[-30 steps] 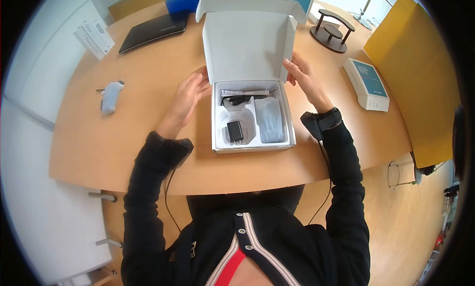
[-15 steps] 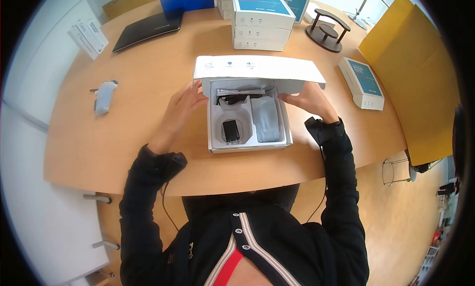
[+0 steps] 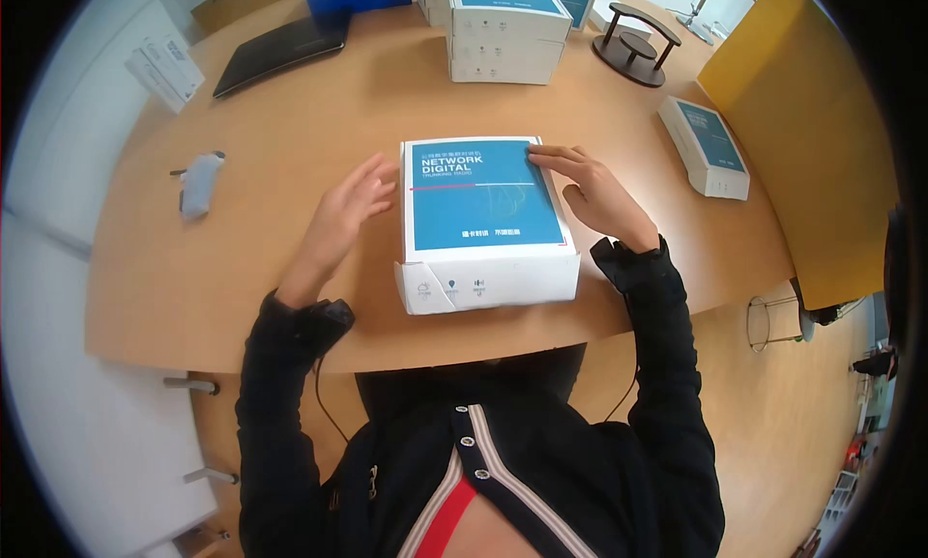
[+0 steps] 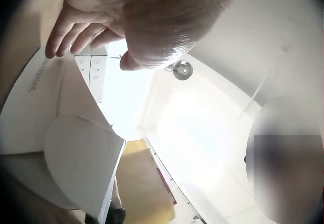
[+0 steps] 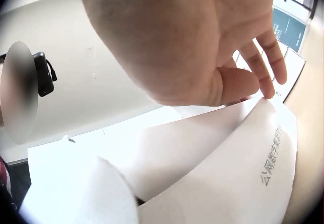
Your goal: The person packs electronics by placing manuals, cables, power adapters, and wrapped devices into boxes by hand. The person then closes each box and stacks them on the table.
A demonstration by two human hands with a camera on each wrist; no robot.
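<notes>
Table edge (image 3: pixel 464 353) near box (image 3: pixel 486 199) between hands (image 3: pixel 343 213) (image 3: pixel 599 199).

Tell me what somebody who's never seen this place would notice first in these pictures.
Probably the white box with the bright blue "NETWORK DIGITAL" top, in the middle of the table, with the left hand at its left side and the right hand at its far right edge. Next might come the big yellow panel along the table's right side, then the stack of similar boxes towards the back.
</notes>
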